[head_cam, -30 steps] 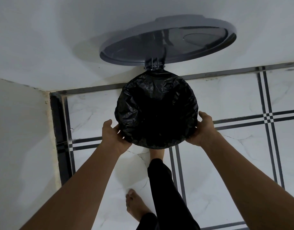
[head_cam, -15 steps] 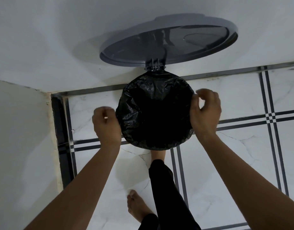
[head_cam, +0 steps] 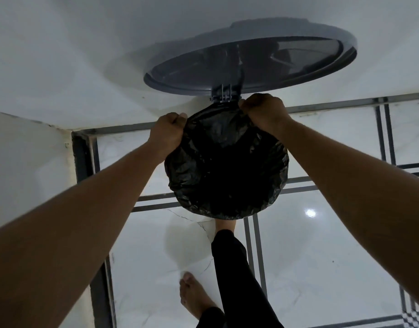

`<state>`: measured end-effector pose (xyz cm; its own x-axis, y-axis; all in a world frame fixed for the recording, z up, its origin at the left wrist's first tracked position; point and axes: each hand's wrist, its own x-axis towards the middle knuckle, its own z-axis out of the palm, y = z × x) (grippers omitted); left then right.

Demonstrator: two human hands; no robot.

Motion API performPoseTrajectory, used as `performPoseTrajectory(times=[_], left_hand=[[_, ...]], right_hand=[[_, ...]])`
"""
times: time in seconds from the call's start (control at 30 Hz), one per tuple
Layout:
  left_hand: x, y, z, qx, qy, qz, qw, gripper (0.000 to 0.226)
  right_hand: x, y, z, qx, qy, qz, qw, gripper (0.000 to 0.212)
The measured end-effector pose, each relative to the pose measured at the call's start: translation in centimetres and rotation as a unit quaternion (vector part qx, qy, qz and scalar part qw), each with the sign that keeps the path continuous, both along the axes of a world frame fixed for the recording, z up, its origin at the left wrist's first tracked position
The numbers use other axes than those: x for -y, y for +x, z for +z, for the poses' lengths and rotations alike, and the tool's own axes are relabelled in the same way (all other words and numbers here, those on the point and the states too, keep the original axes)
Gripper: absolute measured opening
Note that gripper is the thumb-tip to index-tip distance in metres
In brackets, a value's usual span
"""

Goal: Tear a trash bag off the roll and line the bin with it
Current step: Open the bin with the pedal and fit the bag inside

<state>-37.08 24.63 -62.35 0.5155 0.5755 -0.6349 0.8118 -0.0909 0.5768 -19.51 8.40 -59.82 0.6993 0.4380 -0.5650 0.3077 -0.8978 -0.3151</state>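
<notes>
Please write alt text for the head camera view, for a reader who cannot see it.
Seen from above, the left hand and right hand pinch the far edge of a black trash bag lining a round bin, whose grey lid stands open against the wall, above a white tiled floor.

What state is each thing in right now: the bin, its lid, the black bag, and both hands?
Lid: swung up, open on its hinge.
Bin: hidden under the bag; mouth open.
Trash bag: spread across the bin's mouth, edge folded over the near rim.
Left hand: fingers closed on the bag's far-left edge.
Right hand: fingers closed on the bag's edge by the hinge.
Foot: tucked under the bin's front.
</notes>
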Motion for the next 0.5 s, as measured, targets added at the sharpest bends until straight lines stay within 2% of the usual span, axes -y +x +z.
performPoseTrajectory(times=[0.1,0.2,0.3,0.33,0.43,0.5], left_hand=[[-0.6,-0.1,0.4,-0.012,-0.094,0.057,0.994,0.036],[-0.6,-0.4,1.0,-0.019,-0.174,0.110,0.978,0.039],[-0.3,-1.4,1.3,0.007,-0.224,0.215,0.951,0.032],[0.0,-2.2,1.2,0.025,-0.205,0.255,0.945,0.025],[1.7,-4.9,0.9,0.064,-0.077,0.369,0.924,0.011],[3.9,-6.6,1.4,0.073,-0.023,0.387,0.919,0.018]], right_hand=[[-0.2,0.6,0.0,-0.045,-0.002,-0.061,0.997,0.052],[0.2,1.0,-0.1,-0.095,0.021,-0.105,0.990,0.055],[1.7,0.9,0.3,-0.119,0.104,-0.208,0.965,0.055],[2.5,0.7,0.6,-0.097,0.130,-0.240,0.957,0.050],[6.5,-1.9,1.7,0.023,0.166,-0.319,0.933,0.031],[9.1,-4.8,2.3,0.056,0.182,-0.387,0.902,0.028]])
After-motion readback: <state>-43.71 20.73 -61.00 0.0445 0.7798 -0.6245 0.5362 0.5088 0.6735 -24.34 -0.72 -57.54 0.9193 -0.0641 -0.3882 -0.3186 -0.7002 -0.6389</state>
